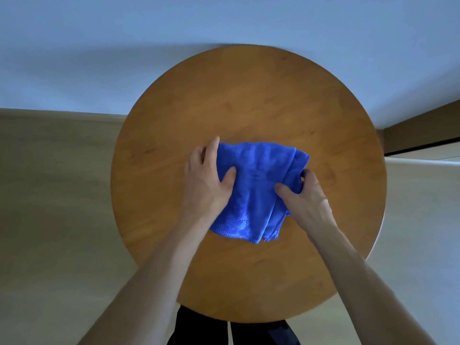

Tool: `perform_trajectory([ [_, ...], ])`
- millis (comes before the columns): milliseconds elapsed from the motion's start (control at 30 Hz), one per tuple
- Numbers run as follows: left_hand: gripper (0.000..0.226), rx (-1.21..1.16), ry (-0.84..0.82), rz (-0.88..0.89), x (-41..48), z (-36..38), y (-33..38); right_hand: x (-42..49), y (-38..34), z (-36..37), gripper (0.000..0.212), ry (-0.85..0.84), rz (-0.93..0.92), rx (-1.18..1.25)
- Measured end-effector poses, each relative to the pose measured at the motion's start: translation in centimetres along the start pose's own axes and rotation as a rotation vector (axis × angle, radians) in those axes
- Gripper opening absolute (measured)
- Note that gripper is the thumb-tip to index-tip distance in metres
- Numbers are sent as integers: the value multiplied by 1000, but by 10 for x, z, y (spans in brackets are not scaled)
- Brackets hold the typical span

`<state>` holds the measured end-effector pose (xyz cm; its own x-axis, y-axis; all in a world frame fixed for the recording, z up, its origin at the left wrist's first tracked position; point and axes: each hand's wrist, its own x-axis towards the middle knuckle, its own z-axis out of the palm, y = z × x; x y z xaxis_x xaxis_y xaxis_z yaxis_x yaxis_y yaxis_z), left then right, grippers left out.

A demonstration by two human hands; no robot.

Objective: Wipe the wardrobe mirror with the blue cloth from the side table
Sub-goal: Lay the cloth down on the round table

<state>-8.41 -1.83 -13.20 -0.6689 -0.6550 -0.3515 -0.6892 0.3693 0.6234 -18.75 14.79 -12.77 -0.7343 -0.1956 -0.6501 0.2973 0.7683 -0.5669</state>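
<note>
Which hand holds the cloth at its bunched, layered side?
The right hand: its fingers curl round layered folds of the blue cloth; the left hand holds the flat side.

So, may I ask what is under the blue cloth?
The wooden side table shows all around the blue cloth, gripped by the left hand and right hand. Directly beneath is covered.

The head camera looks almost straight down, close above the round side table (249, 100)
</note>
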Motion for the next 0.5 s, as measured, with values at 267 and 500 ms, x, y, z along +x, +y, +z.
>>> perform_trajectory([
  [267,73,-40,-310,-83,51,-16,1,19,-18,0,70,155,-143,-125],
  [500,40,-394,-228,-124,46,-15,-9,39,-27,-1,55,157,-117,-214],
])
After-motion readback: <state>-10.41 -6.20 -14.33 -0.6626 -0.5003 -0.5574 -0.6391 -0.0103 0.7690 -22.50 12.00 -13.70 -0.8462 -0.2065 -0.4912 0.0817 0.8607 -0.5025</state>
